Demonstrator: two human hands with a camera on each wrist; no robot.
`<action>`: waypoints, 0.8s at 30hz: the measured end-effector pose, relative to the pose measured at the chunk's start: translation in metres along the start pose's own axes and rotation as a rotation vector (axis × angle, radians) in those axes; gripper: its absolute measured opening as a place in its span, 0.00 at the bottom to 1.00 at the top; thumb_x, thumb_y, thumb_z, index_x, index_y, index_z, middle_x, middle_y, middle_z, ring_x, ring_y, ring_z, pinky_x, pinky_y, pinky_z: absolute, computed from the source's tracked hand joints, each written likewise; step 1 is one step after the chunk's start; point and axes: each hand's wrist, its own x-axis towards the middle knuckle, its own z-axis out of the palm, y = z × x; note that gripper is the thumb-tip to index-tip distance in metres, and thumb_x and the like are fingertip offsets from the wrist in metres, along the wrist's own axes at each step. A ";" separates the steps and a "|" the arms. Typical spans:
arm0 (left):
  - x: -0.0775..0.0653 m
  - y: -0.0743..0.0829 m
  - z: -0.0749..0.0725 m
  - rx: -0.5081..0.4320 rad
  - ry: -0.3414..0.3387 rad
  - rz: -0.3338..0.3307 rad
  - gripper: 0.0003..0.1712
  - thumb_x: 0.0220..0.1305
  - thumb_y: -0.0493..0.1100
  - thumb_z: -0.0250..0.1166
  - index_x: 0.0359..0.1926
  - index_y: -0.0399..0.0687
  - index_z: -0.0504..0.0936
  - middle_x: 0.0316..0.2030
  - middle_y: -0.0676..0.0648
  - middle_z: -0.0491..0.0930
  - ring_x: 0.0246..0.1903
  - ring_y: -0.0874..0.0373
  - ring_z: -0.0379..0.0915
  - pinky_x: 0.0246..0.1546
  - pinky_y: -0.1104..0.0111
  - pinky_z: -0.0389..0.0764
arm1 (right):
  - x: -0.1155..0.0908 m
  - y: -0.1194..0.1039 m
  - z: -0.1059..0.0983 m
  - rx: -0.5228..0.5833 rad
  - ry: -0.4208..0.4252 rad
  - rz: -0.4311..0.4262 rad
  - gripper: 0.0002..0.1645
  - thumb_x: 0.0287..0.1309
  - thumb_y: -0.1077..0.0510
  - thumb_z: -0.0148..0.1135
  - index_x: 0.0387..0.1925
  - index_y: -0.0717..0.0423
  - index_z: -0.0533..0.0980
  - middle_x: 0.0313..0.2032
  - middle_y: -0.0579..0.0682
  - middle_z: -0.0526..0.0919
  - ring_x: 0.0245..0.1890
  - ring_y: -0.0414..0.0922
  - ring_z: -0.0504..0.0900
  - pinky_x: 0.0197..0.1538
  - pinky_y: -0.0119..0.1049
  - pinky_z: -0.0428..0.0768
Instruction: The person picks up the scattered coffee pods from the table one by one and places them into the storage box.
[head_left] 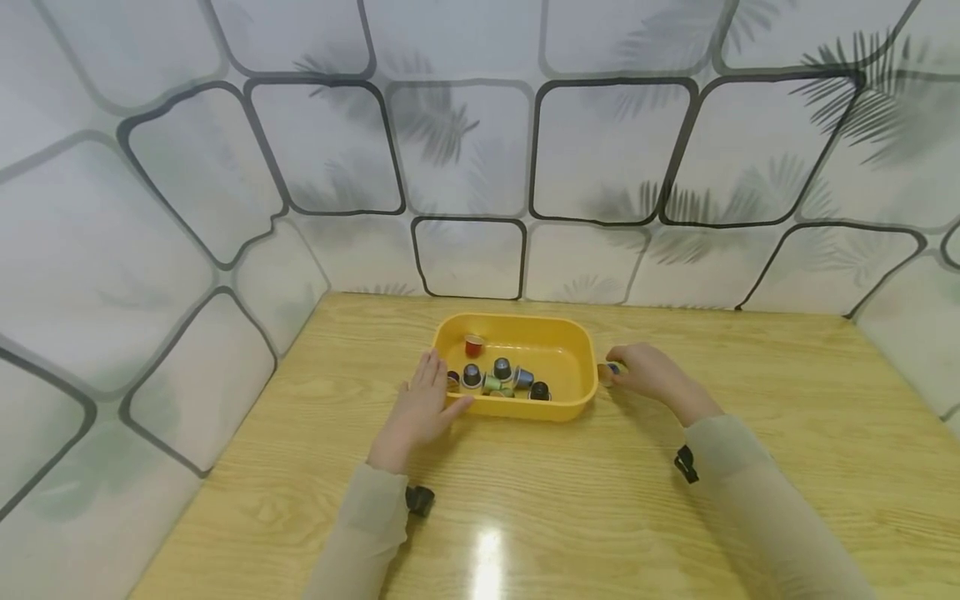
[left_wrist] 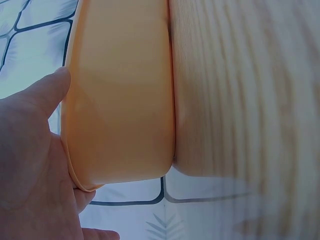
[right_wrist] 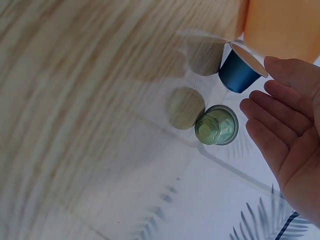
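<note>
A yellow tray on the wooden table holds several small coffee capsules, among them a red capsule, a black capsule and a blue capsule. My left hand rests against the tray's front left corner, fingers extended along its left end and thumb at the front rim. Past the tray's right end, my right hand has thumb and fingertips at the rim of another blue coffee capsule, lying on its side on the table. Close beside those fingers stands a green capsule, its rim down.
The wooden table meets a patterned white backdrop behind the tray and along the left side. Black wrist straps show at the left cuff and right cuff. Light glares off the table's front.
</note>
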 end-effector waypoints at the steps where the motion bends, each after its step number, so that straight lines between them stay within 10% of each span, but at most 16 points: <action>1: 0.000 0.000 0.000 -0.002 0.000 -0.001 0.44 0.63 0.61 0.46 0.65 0.29 0.46 0.66 0.35 0.37 0.65 0.45 0.29 0.55 0.43 0.49 | 0.001 0.001 0.000 -0.002 0.001 -0.003 0.10 0.49 0.65 0.60 0.36 0.67 0.76 0.35 0.59 0.80 0.37 0.56 0.77 0.41 0.49 0.73; 24: -0.001 0.001 -0.002 0.029 -0.001 -0.010 0.45 0.63 0.64 0.43 0.65 0.30 0.47 0.66 0.36 0.37 0.65 0.46 0.30 0.55 0.43 0.50 | 0.007 -0.001 0.009 -0.020 -0.087 -0.007 0.10 0.45 0.66 0.62 0.34 0.62 0.77 0.30 0.51 0.80 0.29 0.46 0.75 0.35 0.43 0.74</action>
